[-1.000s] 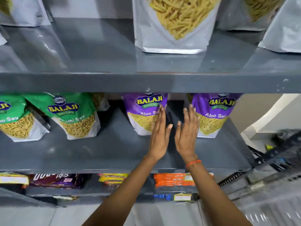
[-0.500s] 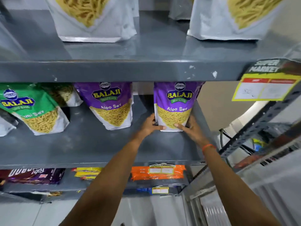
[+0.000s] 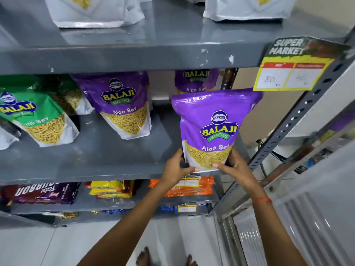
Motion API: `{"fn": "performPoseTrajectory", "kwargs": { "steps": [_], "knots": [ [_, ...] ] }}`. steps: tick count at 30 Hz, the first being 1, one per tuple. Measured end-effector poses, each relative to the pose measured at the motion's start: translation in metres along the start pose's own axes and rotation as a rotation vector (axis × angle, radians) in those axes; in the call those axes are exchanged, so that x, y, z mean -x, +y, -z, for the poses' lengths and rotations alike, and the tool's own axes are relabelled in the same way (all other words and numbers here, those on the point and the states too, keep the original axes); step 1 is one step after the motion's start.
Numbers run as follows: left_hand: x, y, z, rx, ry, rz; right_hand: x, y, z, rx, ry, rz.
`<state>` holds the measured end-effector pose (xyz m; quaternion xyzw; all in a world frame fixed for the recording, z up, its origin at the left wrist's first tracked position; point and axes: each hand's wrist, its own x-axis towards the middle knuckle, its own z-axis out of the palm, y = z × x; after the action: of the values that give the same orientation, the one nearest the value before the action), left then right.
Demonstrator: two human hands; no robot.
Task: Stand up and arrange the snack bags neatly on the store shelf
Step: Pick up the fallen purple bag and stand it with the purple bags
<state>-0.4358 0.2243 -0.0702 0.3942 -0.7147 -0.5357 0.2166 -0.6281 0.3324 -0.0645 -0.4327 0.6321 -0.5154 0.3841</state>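
A purple Aloo Sev snack bag (image 3: 213,123) stands upright at the front right edge of the grey middle shelf (image 3: 96,160). My left hand (image 3: 175,168) grips its lower left corner and my right hand (image 3: 233,167) grips its lower right corner. Behind it, deeper on the shelf, stands a second purple Aloo Sev bag (image 3: 196,80), mostly hidden. A third purple bag (image 3: 123,104) stands to the left, and a green Sev bag (image 3: 36,118) leans further left.
The upper shelf (image 3: 134,58) carries white snack bags (image 3: 96,10). A yellow price tag (image 3: 294,72) hangs at its right end, beside the perforated metal upright (image 3: 284,129). Orange (image 3: 203,186), yellow (image 3: 111,189) and dark packets (image 3: 42,192) lie on the lower shelf.
Both hands went from open between the two purple bags to gripping the right one at its base. That bag has come forward to the shelf's front edge, uncovering another behind.
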Motion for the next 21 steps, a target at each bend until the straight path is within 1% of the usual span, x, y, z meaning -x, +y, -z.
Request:
{"fn": "performPoseTrajectory", "kwargs": {
  "steps": [4,11,17,21],
  "knots": [
    [0.001,0.006,-0.001,-0.001,-0.016,-0.014,0.000,-0.003,-0.001,0.021,0.003,-0.009],
    [0.002,0.007,-0.001,-0.039,-0.026,0.025,0.003,-0.009,-0.003,0.051,0.003,-0.041],
    [0.002,0.011,0.003,-0.066,-0.071,0.034,0.006,-0.009,-0.007,0.051,0.037,-0.069],
    [0.002,0.010,0.005,-0.064,-0.096,0.029,0.008,-0.013,-0.007,0.052,0.026,-0.088]
  ]
}}
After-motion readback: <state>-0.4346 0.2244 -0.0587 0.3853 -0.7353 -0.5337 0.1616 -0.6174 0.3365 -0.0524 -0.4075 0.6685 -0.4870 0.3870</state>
